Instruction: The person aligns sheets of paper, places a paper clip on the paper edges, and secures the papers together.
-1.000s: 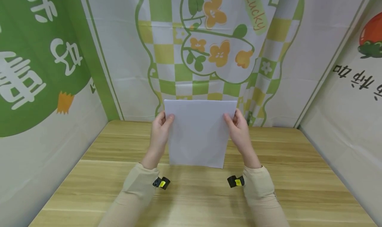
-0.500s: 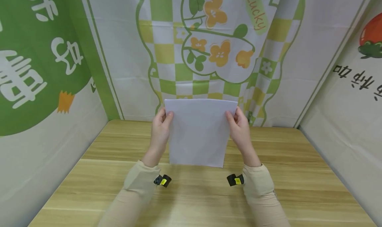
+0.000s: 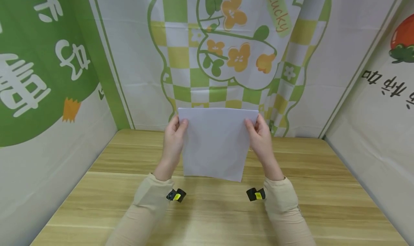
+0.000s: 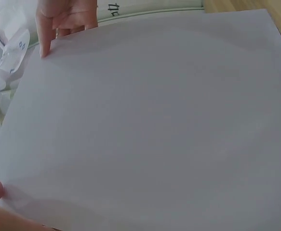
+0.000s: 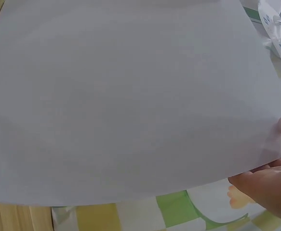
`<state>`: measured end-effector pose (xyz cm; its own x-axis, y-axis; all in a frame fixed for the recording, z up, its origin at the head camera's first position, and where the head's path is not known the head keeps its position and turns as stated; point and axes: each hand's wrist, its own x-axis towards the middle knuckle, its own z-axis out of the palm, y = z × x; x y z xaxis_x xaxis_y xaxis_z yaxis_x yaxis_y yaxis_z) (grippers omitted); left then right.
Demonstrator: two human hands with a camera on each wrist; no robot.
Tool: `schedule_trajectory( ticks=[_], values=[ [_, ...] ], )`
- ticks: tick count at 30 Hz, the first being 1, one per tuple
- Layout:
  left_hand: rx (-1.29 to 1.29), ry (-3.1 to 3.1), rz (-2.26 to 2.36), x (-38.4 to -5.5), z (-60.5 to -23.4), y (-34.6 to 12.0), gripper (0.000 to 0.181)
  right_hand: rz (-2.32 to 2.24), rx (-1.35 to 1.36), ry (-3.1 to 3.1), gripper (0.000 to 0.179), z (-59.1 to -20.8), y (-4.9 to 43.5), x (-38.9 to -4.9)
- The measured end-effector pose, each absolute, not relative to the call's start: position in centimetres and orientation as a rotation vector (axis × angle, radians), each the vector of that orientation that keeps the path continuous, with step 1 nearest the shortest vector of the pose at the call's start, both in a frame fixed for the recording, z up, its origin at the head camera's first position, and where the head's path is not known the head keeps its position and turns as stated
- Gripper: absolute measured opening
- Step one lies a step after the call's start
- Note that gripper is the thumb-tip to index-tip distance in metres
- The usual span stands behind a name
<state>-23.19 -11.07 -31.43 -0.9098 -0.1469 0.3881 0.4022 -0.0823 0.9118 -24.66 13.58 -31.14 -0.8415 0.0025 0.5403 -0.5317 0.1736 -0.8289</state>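
Paper (image 3: 213,142): plain white, tinged lilac
Table (image 3: 213,217): yellow-brown — streaked like wood grain
Sleeves (image 3: 153,194): pale beige
Wrist devices (image 3: 176,195): black and yellow
Back cloth (image 3: 178,57): green, yellow and white checks — orange flowers (image 3: 239,57)
Left panel (image 3: 61,95): deep green above off-white
Right panel (image 3: 381,120): off-white, red fruit (image 3: 402,34)

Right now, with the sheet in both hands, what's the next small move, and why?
Probably lower the white sheet flat toward the wooden table: the left hand and right hand pinch opposite side edges near its top corners, and tabletop shows just beyond its lower edge.
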Motion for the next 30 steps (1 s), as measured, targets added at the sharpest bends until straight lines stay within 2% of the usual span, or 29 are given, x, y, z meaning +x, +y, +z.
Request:
schedule_trajectory(
  ticks=[11, 17, 30],
  values=[
    [-0.281, -1.758, -2.027, -23.4, -30.6, -10.7, 0.027, 1.765, 0.438, -1.942, 0.027, -30.6, 12.7, -25.0],
    [-0.261, -1.725, -2.015, -23.6, -29.7, -10.2, 0.020, 1.763, 0.351, -1.871, 0.024, -28.7, 11.5, -23.4],
    [-0.045, -1.692, -2.010, -23.8, -28.5, -8.7, 0.036, 1.753, 0.166, -1.716, 0.023, -27.4, 10.1, -22.7]
  ],
)
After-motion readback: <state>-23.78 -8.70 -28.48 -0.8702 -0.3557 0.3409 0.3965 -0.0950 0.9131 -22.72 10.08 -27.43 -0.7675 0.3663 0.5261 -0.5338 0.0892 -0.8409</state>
